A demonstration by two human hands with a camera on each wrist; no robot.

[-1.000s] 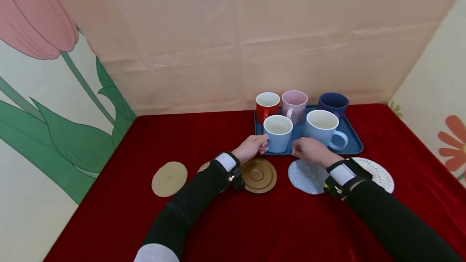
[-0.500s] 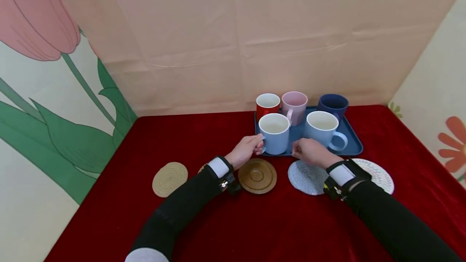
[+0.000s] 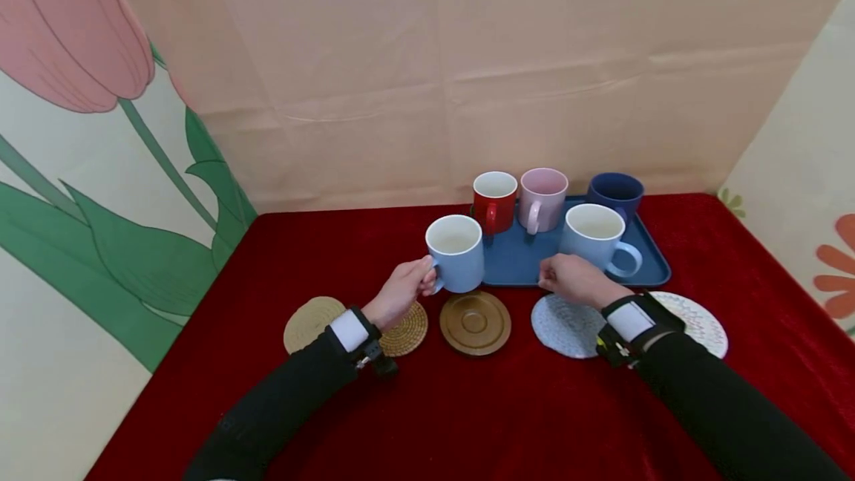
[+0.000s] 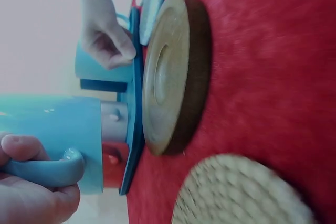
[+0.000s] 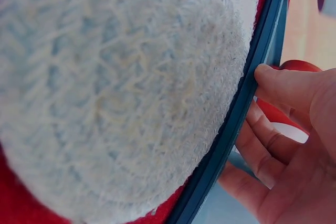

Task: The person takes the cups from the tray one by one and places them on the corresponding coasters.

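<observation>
My left hand (image 3: 403, 290) grips a light blue mug (image 3: 456, 254) by its handle. The mug is upright, left of the blue tray (image 3: 514, 262) and behind a round brown wooden coaster (image 3: 475, 324); its base is raised in the left wrist view. My right hand (image 3: 573, 278) is at the tray's front edge. In the right wrist view its thumb (image 5: 278, 82) touches the rim and its loosely bent fingers reach over the tray, their tips partly hidden. Behind that hand stands a second light blue mug (image 3: 591, 232), its handle to the right.
A red mug (image 3: 494, 206), a pink mug (image 3: 542, 199) and a dark blue mug (image 3: 615, 191) stand along the tray's back. Woven coasters lie in front: beige (image 3: 310, 321), tan (image 3: 407, 332), pale blue (image 3: 566, 329) and white (image 3: 698, 321). A peach-coloured wall (image 3: 427, 80) rises behind the table.
My left hand has moved left with the light blue mug, off the tray to its left side. The red mug's handle is now in full view. My right hand has stayed at the tray edge.
</observation>
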